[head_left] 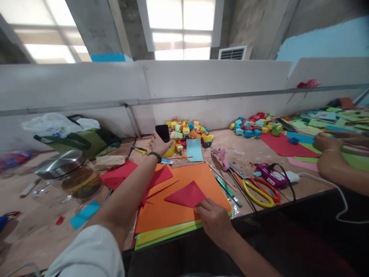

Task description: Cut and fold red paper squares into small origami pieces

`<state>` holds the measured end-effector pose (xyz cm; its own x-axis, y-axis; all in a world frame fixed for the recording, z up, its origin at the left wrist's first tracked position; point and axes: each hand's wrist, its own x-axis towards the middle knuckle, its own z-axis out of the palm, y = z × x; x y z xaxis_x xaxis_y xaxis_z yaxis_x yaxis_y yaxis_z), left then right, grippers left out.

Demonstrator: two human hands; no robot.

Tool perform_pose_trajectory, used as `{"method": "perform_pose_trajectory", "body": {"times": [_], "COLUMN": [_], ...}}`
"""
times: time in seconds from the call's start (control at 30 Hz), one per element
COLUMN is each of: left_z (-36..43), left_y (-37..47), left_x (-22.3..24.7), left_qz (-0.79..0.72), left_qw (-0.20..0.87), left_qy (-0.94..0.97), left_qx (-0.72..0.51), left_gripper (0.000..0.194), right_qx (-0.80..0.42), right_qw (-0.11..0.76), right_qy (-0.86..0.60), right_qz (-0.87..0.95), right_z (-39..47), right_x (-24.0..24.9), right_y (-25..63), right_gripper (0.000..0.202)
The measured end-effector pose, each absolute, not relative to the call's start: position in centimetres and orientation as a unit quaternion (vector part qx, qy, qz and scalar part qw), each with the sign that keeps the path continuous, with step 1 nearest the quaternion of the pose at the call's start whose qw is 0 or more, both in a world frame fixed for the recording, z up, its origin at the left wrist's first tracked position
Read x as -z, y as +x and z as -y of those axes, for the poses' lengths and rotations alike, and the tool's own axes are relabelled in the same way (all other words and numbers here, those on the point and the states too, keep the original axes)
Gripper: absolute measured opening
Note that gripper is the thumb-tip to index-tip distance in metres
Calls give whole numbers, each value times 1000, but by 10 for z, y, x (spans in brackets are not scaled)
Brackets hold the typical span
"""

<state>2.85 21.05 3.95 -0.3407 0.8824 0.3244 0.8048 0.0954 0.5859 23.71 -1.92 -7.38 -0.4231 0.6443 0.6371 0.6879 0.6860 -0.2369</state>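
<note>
Nearest, at one o'clock, our right hand (216, 221) pinches a corner of the folded red paper (187, 193), which lies at twelve on the orange sheet (178, 215). At two sit the yellow-handled scissors (261, 194); at ten, the lidded glass teapot (82, 182). Farther, at one, lies the pink glue gun (221, 158). Just left of twelve, our left hand (160, 147) reaches to the black phone (163, 133), fingers spread; we cannot tell whether it grips. Beyond, at twelve, colourful paper cubes (188, 131) are heaped.
</note>
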Motion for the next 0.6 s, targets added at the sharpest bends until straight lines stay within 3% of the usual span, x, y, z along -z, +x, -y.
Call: {"method": "perform_pose_trajectory", "body": {"times": [0.17, 0.33, 0.6], "left_z": [-263, -285, -283], "left_y": [42, 53, 56], "left_x": [-29, -19, -18], "left_qz": [-794, -811, -806], "left_qw": [47, 17, -1], "left_qy": [471, 420, 440], "left_qx": [-381, -407, -396], "left_gripper": [106, 102, 102], "right_qx": [13, -2, -13], "right_qw": [404, 436, 417], "right_qy": [-377, -363, -369], "right_qz": [833, 824, 830], "right_z": [18, 14, 11], "right_x": [69, 70, 78], "right_y": [236, 236, 239], "right_gripper": [26, 24, 21]}}
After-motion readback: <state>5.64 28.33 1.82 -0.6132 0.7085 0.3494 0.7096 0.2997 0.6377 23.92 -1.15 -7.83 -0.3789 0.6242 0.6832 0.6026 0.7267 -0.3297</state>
